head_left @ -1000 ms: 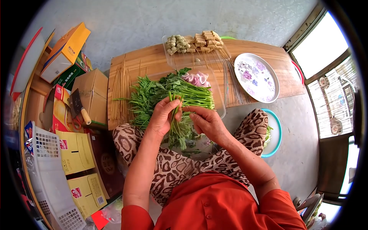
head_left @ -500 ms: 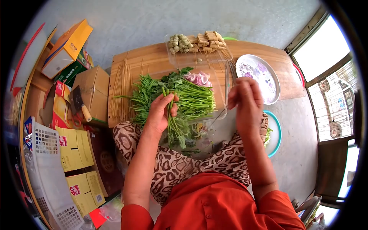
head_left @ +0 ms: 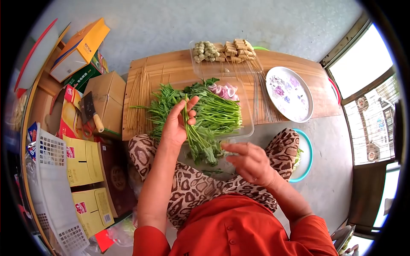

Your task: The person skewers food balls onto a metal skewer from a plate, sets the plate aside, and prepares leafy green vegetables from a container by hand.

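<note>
My left hand (head_left: 175, 126) is closed around the stems of a small bunch of leafy greens (head_left: 200, 144), whose leaves hang down over my lap. Close to those leaf tips is my right hand (head_left: 252, 163), fingers bent and pinched together; motion blur hides whatever may be between them. Just beyond the left hand, a larger pile of greens (head_left: 220, 114) with long green stems lies in a clear plastic tray (head_left: 247, 130). Pink-and-white slices (head_left: 224, 91) sit at the tray's far side.
On the wooden table (head_left: 299, 64) lie thin skewers (head_left: 137, 96), a flower-patterned plate (head_left: 288, 94) and a second tray holding skewered rolls (head_left: 239, 49). A blue-rimmed basin (head_left: 309, 158) stands on the floor at right. Boxes (head_left: 85, 164) and a cleaver (head_left: 90, 110) are at left.
My right hand has swung down and left, from beside the plate to the hanging leaf tips. The left hand keeps its grip on the greens, and the view has shifted slightly.
</note>
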The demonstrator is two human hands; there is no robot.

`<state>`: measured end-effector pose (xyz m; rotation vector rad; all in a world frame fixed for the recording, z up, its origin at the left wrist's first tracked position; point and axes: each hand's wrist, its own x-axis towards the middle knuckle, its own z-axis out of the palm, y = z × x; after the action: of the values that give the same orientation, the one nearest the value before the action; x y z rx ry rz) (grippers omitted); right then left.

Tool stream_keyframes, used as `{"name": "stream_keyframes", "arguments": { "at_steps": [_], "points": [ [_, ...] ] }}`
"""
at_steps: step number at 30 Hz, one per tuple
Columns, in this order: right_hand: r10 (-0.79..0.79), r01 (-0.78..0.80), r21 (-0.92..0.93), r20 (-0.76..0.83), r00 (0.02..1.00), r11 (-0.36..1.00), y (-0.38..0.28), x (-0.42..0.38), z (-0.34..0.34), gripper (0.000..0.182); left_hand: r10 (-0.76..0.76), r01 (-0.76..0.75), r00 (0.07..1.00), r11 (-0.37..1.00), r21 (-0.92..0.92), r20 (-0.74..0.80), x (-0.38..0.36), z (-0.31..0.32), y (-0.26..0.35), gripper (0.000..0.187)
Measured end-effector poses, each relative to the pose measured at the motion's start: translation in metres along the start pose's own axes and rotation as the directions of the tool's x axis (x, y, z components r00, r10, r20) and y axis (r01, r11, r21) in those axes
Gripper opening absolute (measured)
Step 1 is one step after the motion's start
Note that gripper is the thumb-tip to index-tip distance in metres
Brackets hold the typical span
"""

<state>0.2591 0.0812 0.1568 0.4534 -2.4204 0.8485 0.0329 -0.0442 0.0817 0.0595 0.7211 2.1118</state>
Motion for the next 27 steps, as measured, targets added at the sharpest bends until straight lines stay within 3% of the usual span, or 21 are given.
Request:
{"name": "stream_keyframes", "arguments": {
  "at_steps": [1,6,9,11,12,15,17,19,20,22,27],
  "points": [
    [-0.036,0.038,-0.049,0.039,0.999,0.998,0.002,-0.007,0.005,0.026,0.003,-0.002,1.0,0.999,-0.035,0.006,0.0,-0.002,0.001,0.014],
    [-0.08,0.094,-0.16,0.089,0.993,0.983,0.007,-0.016,0.011,0.03,0.023,-0.025,0.999,0.998,-0.058,-0.033,-0.003,-0.002,0.004,0.015],
    [-0.039,0.052,-0.119,0.113,0.993,0.992,0.004,-0.022,0.013,0.035,0.022,-0.023,0.999,0.999,-0.031,-0.03,-0.003,0.0,0.003,0.015],
    [0.155,-0.155,0.016,0.044,0.987,0.988,-0.001,-0.026,0.016,0.044,0.038,-0.038,0.998,0.999,-0.008,-0.042,-0.004,0.002,0.003,0.015],
    [0.155,-0.156,0.016,0.044,0.987,0.988,0.001,-0.026,0.015,0.044,0.037,-0.037,0.998,0.999,-0.008,-0.043,-0.003,0.002,0.003,0.015],
    [0.172,-0.177,-0.189,-0.042,0.984,0.966,0.016,-0.027,0.009,0.052,0.066,-0.065,0.997,0.998,0.005,-0.043,-0.004,0.002,0.004,0.014],
    [0.409,-0.411,-0.025,-0.059,0.91,0.911,0.026,-0.028,0.008,0.045,0.066,-0.066,0.998,0.996,0.066,-0.008,-0.006,0.006,0.003,0.013],
    [0.642,-0.619,0.232,-0.034,0.766,0.751,0.028,-0.019,0.007,0.033,0.048,-0.052,0.998,0.991,0.126,0.037,-0.007,0.009,-0.004,0.014],
    [0.646,-0.623,0.227,-0.039,0.762,0.749,0.028,-0.011,0.009,0.033,0.036,-0.05,0.996,0.982,0.185,0.078,-0.007,0.011,-0.009,0.015],
    [0.745,-0.694,0.426,0.065,0.663,0.581,0.028,0.007,0.017,0.031,0.01,-0.042,0.992,0.965,0.259,0.125,-0.009,0.018,-0.018,0.016],
    [0.752,-0.7,0.409,0.048,0.657,0.585,0.028,0.033,0.042,0.024,-0.002,-0.047,0.988,0.948,0.316,0.153,-0.013,0.025,-0.029,0.017]
  ]
}}
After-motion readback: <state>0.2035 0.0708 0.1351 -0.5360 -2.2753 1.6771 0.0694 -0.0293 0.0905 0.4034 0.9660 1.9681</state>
